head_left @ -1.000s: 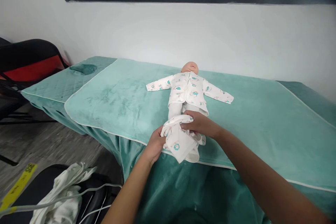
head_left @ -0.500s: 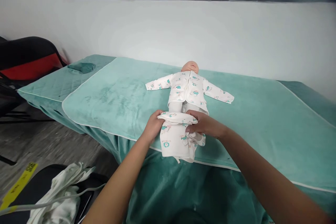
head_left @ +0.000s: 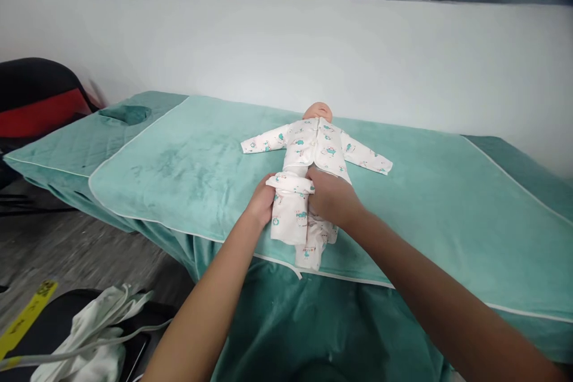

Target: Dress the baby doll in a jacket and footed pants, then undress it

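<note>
A baby doll lies on its back on the green bed, its head toward the wall. It wears a white printed jacket with both sleeves stretched out sideways. Matching baby pants are bunched around the doll's legs below the jacket hem. My left hand grips the left edge of the rolled waistband. On the other side, my right hand is closed on the waistband near the middle, its fingertips partly hidden behind the cloth. The doll's legs are mostly covered by pants and hands.
The green bed cover has a white-piped edge along the front. A face hole is at the bed's left end. A black and red chair stands at far left. White cloths and a cable lie on a black seat at lower left.
Both hands have pulled the pants' waistband up the doll's legs, closer to the jacket hem. My right hand has shifted inward and up. The view has shifted slightly.
</note>
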A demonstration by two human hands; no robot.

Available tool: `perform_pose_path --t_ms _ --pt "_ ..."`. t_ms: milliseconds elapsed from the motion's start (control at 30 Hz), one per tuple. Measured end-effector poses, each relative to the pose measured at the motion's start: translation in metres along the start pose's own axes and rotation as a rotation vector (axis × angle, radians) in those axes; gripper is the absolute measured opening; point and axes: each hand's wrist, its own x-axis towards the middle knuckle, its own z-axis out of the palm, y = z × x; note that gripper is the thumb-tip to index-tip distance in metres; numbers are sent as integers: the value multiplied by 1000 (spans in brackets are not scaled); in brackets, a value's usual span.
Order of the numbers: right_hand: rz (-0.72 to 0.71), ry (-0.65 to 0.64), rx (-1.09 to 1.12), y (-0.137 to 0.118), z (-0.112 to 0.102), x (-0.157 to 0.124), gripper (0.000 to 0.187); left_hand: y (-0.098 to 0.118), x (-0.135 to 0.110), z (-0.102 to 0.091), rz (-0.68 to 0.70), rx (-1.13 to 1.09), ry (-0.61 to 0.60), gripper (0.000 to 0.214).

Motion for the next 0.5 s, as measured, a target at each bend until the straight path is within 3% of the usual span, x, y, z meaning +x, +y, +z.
perform_pose_path --t_ms 67,167,367,500 --pt "19 40 13 1 1 4 13 1 3 2 -12 -9 -33 34" --pt "-5 -15 215 7 -4 4 11 2 -5 0 11 38 -87 37" --pt "-162 -461 839 24 -20 -15 23 -1 -47 -6 101 172 63 34" --pt "-140 -537 1138 25 -14 -18 31 -3 -70 -6 162 245 113 30"
